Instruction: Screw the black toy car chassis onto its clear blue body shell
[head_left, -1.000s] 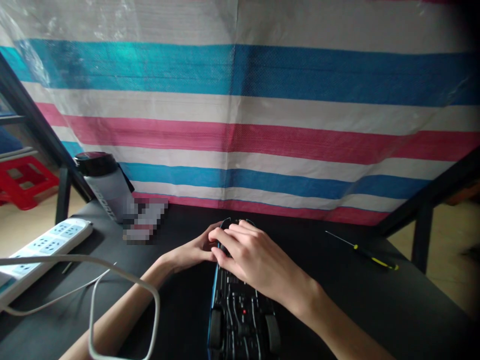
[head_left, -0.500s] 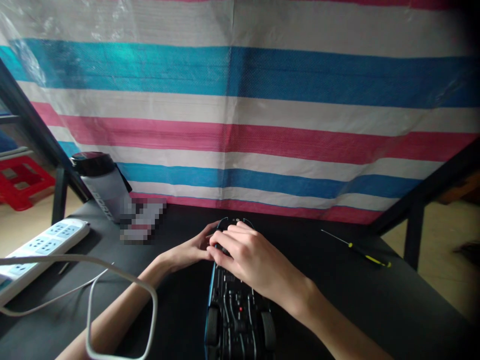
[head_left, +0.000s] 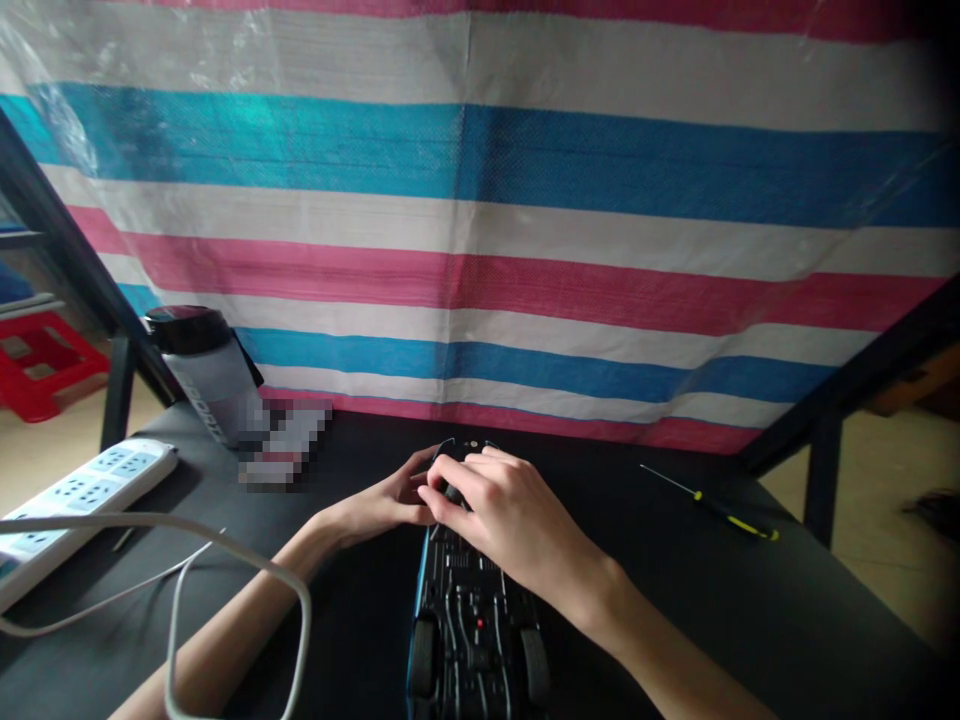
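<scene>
A toy car [head_left: 478,630] lies upside down on the black table, its dark underside and two near wheels showing, with a blue edge along its left side. My left hand [head_left: 394,498] holds the far left side of the car, its fingertips partly hidden. Over the car's far end, my right hand [head_left: 499,500] has its thumb and index finger curled close together around a small dark part, which looks like a wheel. The other fingers of my right hand rest across the far end and cover much of it.
On the right of the black table [head_left: 637,590] lies a yellow-and-black screwdriver [head_left: 731,516]. At the left are a power strip [head_left: 90,500], a looped white cable [head_left: 306,620], a bottle [head_left: 206,375] and a blurred packet [head_left: 289,450]. A striped sheet [head_left: 585,290] hangs behind.
My right hand's thumb and index finger have shifted slightly right, and a dark part now shows between them. My left hand has hardly moved. The view has tilted slightly.
</scene>
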